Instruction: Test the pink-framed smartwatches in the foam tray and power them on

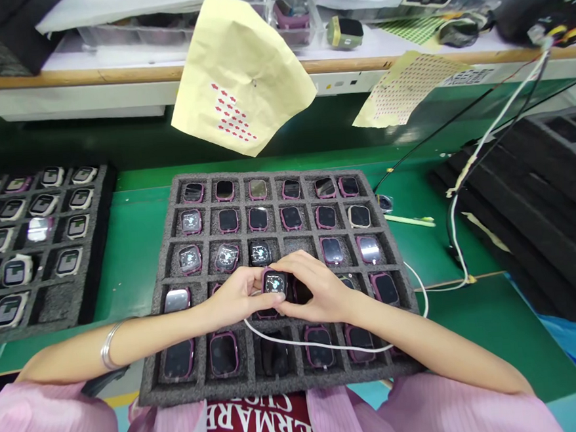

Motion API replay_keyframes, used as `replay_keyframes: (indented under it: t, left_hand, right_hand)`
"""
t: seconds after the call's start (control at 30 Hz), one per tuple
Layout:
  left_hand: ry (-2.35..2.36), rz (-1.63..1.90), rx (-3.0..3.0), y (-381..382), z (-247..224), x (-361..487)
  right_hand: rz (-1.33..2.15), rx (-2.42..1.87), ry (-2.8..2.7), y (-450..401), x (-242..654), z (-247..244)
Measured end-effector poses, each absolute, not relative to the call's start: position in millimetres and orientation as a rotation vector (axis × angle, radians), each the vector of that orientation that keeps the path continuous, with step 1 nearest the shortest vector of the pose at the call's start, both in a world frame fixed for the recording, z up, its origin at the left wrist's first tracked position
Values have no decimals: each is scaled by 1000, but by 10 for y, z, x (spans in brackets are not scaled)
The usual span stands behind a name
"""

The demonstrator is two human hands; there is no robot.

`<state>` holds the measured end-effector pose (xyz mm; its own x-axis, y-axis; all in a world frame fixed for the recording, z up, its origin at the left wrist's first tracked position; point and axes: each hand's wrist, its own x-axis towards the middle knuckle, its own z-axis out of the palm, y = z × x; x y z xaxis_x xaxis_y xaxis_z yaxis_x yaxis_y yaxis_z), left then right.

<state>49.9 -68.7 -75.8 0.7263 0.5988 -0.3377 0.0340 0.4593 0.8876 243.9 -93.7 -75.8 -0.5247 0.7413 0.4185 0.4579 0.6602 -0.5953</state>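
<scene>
A smartwatch [275, 283] without a strap, its screen lit with a watch face, is held between both hands above a grey foam tray [154, 377]. My left hand [241, 295] grips its left side, thumb along the lower edge. My right hand [317, 286] pinches its right side and top. A white cable [317, 344] runs from beneath the hands across the tray to the right; where it meets the watch is hidden. Several purple-framed watches sit in the tray's compartments, such as one with a lit dial [226, 258]. One compartment [297, 245] behind the hands shows bare foam.
A second foam tray [88, 282] of watches stands on the left. Stacked black foam trays [520, 219] rise at the right beside hanging cables [480, 143]. Yellow sticker sheets [243, 68] hang from the shelf edge [125, 74]. A thin pale-green stick [409, 220] lies on the green mat.
</scene>
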Motion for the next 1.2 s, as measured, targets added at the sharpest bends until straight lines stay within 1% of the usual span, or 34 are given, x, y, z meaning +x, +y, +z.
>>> replay_keyframes:
  t: [0.23, 0.4, 0.5, 0.67, 0.8, 0.93, 1.1, 1.2]
  left_hand:
    - [712, 376, 1068, -705, -794, 498]
    - [718, 330, 1179, -709, -745, 488]
    - [729, 274, 1218, -694, -691, 480]
    - [769, 265, 1186, -690, -550, 515]
    - [745, 190, 1147, -722, -425, 640]
    - [715, 153, 1148, -727, -463, 825]
    - [711, 123, 1162, -674, -630, 924]
    - [687, 123, 1153, -662, -676, 906]
  right_hand:
    - [574, -935, -2197, -966, 2429, -776]
    - [677, -944, -2126, -838, 2561, -575]
    - [602, -1071, -2076, -706, 2712, -486]
    - [510, -1294, -2409, -628, 2940, -451]
    - [451, -1363, -2602, -683, 3169, -278]
    - [383, -1514, -2740, -727, 3335, -241]
    - [450, -1500, -2671, -708, 3417, -361]
    - [548, -1432, -2431, -717, 3403, -309]
